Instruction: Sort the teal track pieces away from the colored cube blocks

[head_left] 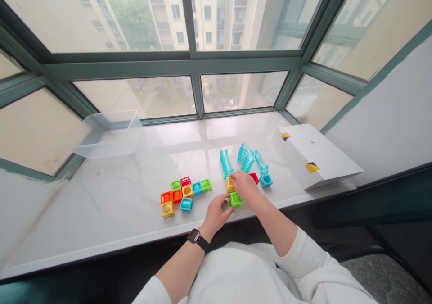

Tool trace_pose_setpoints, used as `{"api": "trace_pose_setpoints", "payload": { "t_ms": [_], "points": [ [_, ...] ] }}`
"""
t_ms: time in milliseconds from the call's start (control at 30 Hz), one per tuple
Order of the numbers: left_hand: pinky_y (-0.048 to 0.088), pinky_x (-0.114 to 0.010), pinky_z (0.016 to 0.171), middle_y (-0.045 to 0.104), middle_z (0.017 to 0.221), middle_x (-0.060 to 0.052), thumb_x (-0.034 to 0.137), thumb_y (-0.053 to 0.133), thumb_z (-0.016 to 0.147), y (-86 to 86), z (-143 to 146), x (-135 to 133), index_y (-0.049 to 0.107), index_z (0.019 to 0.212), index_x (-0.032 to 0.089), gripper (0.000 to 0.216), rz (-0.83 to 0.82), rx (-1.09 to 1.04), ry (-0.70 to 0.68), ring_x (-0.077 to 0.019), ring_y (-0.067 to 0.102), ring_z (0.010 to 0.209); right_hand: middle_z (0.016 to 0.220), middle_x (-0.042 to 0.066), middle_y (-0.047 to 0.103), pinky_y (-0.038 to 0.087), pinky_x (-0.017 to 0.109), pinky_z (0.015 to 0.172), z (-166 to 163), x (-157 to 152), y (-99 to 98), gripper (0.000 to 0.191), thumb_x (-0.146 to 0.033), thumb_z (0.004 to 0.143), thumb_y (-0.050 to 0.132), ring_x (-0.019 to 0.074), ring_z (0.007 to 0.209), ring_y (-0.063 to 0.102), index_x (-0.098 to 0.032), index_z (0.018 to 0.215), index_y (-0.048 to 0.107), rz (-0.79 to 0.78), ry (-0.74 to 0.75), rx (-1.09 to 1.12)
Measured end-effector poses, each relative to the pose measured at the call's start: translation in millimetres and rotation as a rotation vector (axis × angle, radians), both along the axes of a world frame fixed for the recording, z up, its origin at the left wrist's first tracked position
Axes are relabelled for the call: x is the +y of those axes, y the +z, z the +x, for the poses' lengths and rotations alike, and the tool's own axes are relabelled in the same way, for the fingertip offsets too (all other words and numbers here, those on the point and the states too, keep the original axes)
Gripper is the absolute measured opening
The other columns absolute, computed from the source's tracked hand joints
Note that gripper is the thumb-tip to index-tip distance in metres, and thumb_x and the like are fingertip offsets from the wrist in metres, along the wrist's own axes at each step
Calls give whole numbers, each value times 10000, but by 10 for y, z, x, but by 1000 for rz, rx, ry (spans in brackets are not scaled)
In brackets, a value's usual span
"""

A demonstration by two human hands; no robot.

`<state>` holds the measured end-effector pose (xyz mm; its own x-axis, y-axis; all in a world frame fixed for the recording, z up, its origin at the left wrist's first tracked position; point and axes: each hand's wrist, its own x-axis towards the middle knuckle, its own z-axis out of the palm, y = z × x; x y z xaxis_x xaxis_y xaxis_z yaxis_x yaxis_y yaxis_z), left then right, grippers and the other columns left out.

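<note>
My left hand (pixel 217 213), with a dark watch on its wrist, has its thumb and fingers closed at the left side of a green hollow block (pixel 236 200). Just behind that block, my right hand (pixel 246 185) grips a yellow block (pixel 230 185), partly covered by its fingers. A red block (pixel 254 178) shows beyond my right hand, and a blue block (pixel 266 180) lies to its right. Farther back are clear turquoise track pieces: a straight one (pixel 226 163), a curved one (pixel 246 157) and a narrow one (pixel 261 161).
On the left, several coloured blocks sit grouped together, among them an orange block (pixel 177 196) and a blue block (pixel 186 204). A clear plastic bin (pixel 104 151) stands at the back left by the window. A white box (pixel 320 153) with yellow-black tabs lies at the right.
</note>
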<state>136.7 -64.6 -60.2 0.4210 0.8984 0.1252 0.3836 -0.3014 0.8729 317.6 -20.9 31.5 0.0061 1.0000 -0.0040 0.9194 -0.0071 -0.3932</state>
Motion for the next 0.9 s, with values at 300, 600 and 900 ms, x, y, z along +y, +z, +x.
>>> {"api": "trace_pose_setpoints", "payload": {
  "t_ms": [300,600,900],
  "points": [
    [574,-418,917,743,1166,-58,257,771,818,34,-7,-5,668,1289,276,482,-2,-13,-10,-229,687,942,1150,90,718,472,288,901,0,5,-2,181,-203,1038,569,209,1033,679,-213,1109,735,-2,-8,16],
    [574,-396,894,748,1139,-47,235,781,806,52,-7,-5,678,1272,281,479,6,-1,-4,-224,687,931,1173,94,724,476,289,914,26,18,-21,189,-213,1032,586,209,1048,685,-217,1151,733,-9,4,17],
    [579,-391,887,745,1153,-53,251,797,797,57,-10,-6,663,1291,274,513,12,-4,-17,-225,691,936,1207,94,728,496,295,909,35,11,12,198,-230,1032,588,217,1070,697,-221,1161,738,25,0,11]
  ]
}}
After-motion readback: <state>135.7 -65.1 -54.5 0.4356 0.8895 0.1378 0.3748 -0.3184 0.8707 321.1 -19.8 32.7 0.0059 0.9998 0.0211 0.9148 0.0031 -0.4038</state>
